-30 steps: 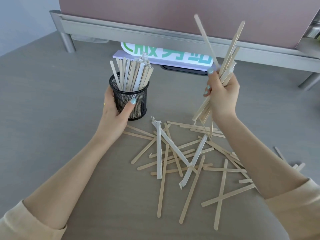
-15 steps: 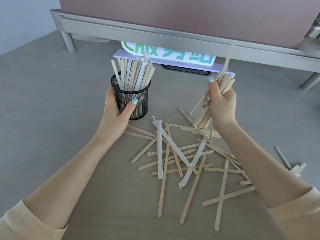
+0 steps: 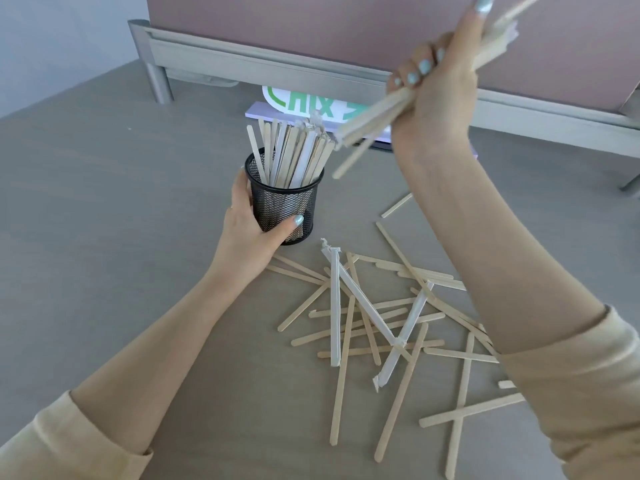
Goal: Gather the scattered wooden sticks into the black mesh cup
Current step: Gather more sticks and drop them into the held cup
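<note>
Nearest the camera: loose pale flat wooden sticks lie criss-crossed on the grey tabletop, approx. two dozen w/ a few white paper-wrapped sticks mixed in. These are the part of the task not yet done; none is being touched.

Mid-distance: left hand is wrapped round the black wire-mesh cylindrical cup, thumb across the front wall near the base, other fingers behind & mostly hidden. Cup stands upright on the table, already crowded w/ sticks leaning toward the right rim.

Further back & higher: right hand is clenched on a bundle of wooden sticks, fingers curled over it. Bundle is tilted, lower ends pointing down-left, just beside the tops of the sticks standing in the cup; upper ends run out of frame top right.

Change vs. half a sec ago: then the right hand was low, bundle ends down among the pile, prob. squaring them on the table. Now it's lifted clear & swung over toward the cup, w/ bundle angled at the opening. So pick-up phase looks finished, insertion is next.

Judgement: free room looks to be at the cup's left side, so ends likely need steering there; one stick droops below the rest & could snag the rim.

Far back: grey metal rail & a green-lettered sign.
</note>
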`<action>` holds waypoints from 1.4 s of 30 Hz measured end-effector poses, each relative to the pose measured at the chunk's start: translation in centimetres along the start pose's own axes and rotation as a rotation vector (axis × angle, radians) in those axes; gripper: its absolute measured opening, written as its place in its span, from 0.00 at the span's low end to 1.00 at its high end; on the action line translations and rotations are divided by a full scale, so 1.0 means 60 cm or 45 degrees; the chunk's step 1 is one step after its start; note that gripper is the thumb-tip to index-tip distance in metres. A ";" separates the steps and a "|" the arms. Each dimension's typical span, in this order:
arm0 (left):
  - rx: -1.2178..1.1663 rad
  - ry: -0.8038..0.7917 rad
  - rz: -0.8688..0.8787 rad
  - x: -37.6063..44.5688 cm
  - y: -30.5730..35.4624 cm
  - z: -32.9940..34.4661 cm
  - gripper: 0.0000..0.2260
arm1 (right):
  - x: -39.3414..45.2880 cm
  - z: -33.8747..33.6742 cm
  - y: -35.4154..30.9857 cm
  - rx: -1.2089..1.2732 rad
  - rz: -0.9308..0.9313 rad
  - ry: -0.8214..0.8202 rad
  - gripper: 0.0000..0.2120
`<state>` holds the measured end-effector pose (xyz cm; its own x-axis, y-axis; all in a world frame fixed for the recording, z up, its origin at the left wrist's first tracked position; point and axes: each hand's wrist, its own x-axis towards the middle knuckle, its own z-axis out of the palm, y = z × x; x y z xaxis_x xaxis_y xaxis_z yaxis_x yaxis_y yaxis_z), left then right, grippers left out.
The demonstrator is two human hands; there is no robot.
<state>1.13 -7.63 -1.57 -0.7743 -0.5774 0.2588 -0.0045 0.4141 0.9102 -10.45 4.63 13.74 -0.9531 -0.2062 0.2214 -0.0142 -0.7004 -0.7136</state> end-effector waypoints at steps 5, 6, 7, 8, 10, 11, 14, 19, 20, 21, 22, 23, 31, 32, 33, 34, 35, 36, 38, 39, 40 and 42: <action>0.009 0.014 -0.026 0.001 -0.006 0.000 0.39 | -0.025 0.061 0.066 -0.346 -0.051 -0.209 0.18; 0.009 0.017 -0.030 0.001 -0.006 0.000 0.39 | -0.031 0.064 0.081 -0.457 -0.068 -0.266 0.18; 0.013 0.019 -0.033 0.002 -0.006 0.001 0.39 | -0.037 0.064 0.096 -0.570 -0.074 -0.321 0.19; 0.015 0.022 -0.039 0.003 -0.006 0.001 0.38 | -0.042 0.062 0.109 -0.682 -0.072 -0.364 0.19; 0.012 0.025 -0.046 0.005 -0.008 0.002 0.38 | -0.046 0.053 0.130 -0.865 -0.061 -0.421 0.18; 0.010 0.025 -0.047 0.005 -0.009 0.002 0.38 | -0.047 0.049 0.137 -0.918 -0.047 -0.447 0.16; 0.001 0.023 -0.051 0.007 -0.011 0.002 0.38 | -0.045 0.041 0.143 -0.938 -0.012 -0.478 0.11; 0.010 0.024 -0.056 0.007 -0.014 0.004 0.39 | -0.037 0.035 0.135 -0.904 -0.109 -0.475 0.06; 0.014 0.022 -0.053 0.007 -0.015 0.004 0.39 | -0.036 0.034 0.134 -0.902 -0.150 -0.488 0.06; 0.018 0.021 -0.049 0.006 -0.014 0.004 0.39 | -0.035 0.032 0.132 -0.927 -0.215 -0.508 0.07; 0.019 0.021 -0.048 0.005 -0.014 0.004 0.39 | -0.035 0.030 0.132 -0.994 -0.300 -0.541 0.09; 0.020 0.021 -0.049 0.005 -0.014 0.004 0.39 | -0.034 0.028 0.133 -1.110 -0.401 -0.590 0.10; 0.026 0.020 -0.043 0.002 -0.007 0.003 0.38 | -0.024 -0.001 0.125 -2.317 -0.601 -1.035 0.24; 0.031 0.020 -0.044 0.002 -0.008 0.002 0.38 | -0.023 -0.005 0.119 -2.221 -0.533 -1.058 0.25; 0.036 0.017 -0.048 0.001 -0.007 0.002 0.38 | -0.019 -0.012 0.113 -2.084 -0.496 -1.029 0.25; 0.036 0.015 -0.051 0.001 -0.006 0.002 0.38 | -0.014 -0.023 0.107 -1.938 -0.485 -0.949 0.23; 0.037 0.014 -0.050 0.001 -0.006 0.001 0.38 | -0.006 -0.035 0.100 -1.810 -0.479 -0.845 0.21; 0.038 0.012 -0.048 0.001 -0.005 0.001 0.38 | 0.004 -0.052 0.093 -1.733 -0.454 -0.742 0.18; 0.041 0.008 -0.040 0.001 -0.003 0.002 0.37 | 0.030 -0.096 0.080 -1.788 -0.322 -0.616 0.17; 0.043 0.008 -0.032 0.001 -0.003 0.003 0.37 | 0.043 -0.125 0.073 -1.911 -0.221 -0.607 0.20; 0.047 0.009 -0.023 0.000 -0.002 0.003 0.37 | 0.054 -0.157 0.068 -2.065 -0.123 -0.634 0.22; 0.062 0.015 -0.011 0.000 -0.002 0.003 0.37 | 0.072 -0.225 0.065 -2.375 0.030 -0.755 0.25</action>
<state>1.01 -7.53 -1.72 -0.7665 -0.5894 0.2550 -0.0425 0.4427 0.8956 -18.68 10.24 2.96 -0.7583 -0.6473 0.0780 -0.6330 0.7024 -0.3254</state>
